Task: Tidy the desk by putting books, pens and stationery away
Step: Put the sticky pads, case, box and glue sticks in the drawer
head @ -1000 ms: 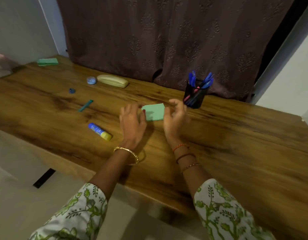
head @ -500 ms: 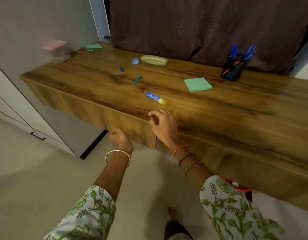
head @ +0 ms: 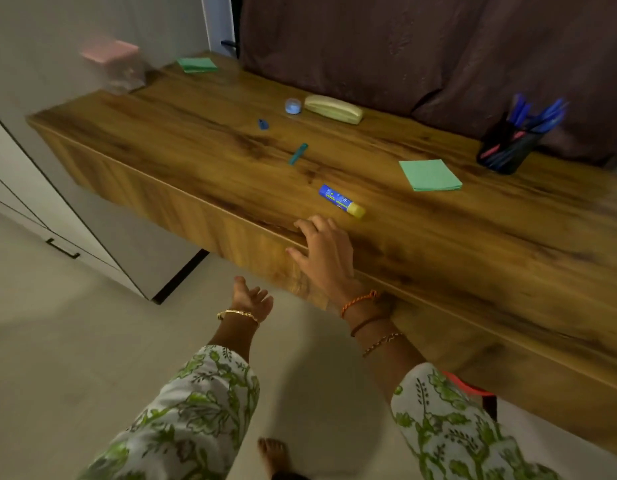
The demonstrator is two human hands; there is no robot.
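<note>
While the right hand [head: 326, 252] lay flat over the front edge of the desk [head: 473, 258], fingers relaxed and nearly straight, it held nothing; thumb hung down the desk's front face. Left hand [head: 250, 299] was lower, off the desk, below and to the left of the right one, fingers loosely curled, palm empty as far as visible.

Glue stick [head: 341, 201] lay on its side just beyond the right fingertips [head: 314, 226], not touching. Blue body w/ yellow cap toward the right. Likely light, rigid, smooth plastic; round, so prob. rolls if nudged sideways. Best taken across the barrel mid-length, thumb vs. two fingers.

Green sticky-note pad [head: 430, 174] sat farther out and to the right of that hand, flat. Light, soft-edged paper; top sheets may lift, so pinch whole stack at one edge. Pen holder [head: 506, 150] w/ blue pens beyond the pad, near the curtain [head: 421, 46].

Farther out and left of the hand: small teal stick-like item [head: 298, 154], tiny blue piece [head: 263, 124], round blue container [head: 293, 106], pale yellow case [head: 334, 109]. Second green pad [head: 197, 64] at the far left end, beside a blurred clear box w/ pink lid [head: 114, 62].

Judgement: several small items not yet put away; glue stick is the nearest pick.
</note>
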